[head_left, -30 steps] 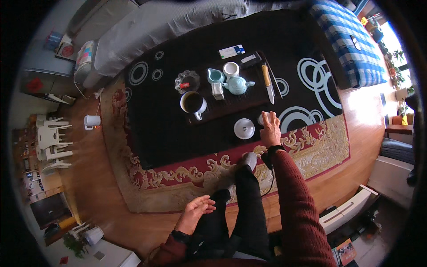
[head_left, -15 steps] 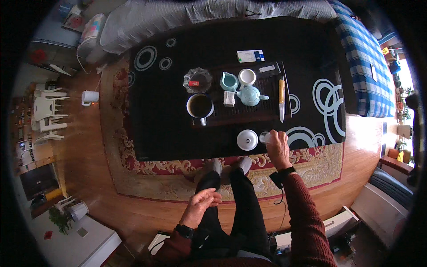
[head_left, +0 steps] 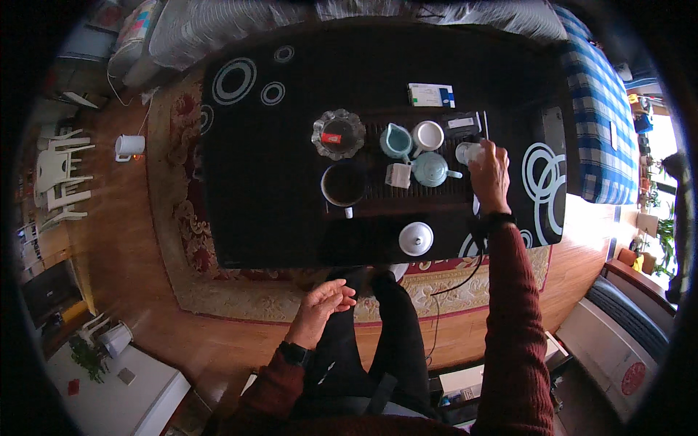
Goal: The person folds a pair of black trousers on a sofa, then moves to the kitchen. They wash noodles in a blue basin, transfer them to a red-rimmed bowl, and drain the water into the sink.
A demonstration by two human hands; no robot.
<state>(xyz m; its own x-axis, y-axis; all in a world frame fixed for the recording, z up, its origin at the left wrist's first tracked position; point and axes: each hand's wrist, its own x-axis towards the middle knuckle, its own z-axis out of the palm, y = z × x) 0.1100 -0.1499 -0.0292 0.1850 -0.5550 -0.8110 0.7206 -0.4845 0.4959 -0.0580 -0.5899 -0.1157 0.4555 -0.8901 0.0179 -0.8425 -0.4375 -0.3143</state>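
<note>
At the right of centre in the frame, a small clear glass (head_left: 466, 152) sits at the fingertips of the right hand (head_left: 491, 171), on their left side. The right hand is closed on the glass: thumb and fingers are together around its right side. The glass is located over the right part of the dark slatted tray (head_left: 382, 200), up and to the right of the blue teapot (head_left: 430, 169) and right of the white cup (head_left: 428, 136). Contact between glass and tray cannot be determined.

Orientation: the round end of the glass faces left in the frame. The long axis appears to run left to right, into the fingers; its exact tilt cannot be read, as the hand covers the remainder.

The left hand (head_left: 323, 305) is positioned at lower centre, above the legs, empty, with its fingers loosely bent. The nearest tabletop item is the dark mug (head_left: 344, 183), well above it in the frame. The round white lid (head_left: 416, 238) lies below the tray, near the table's lower edge.
</note>
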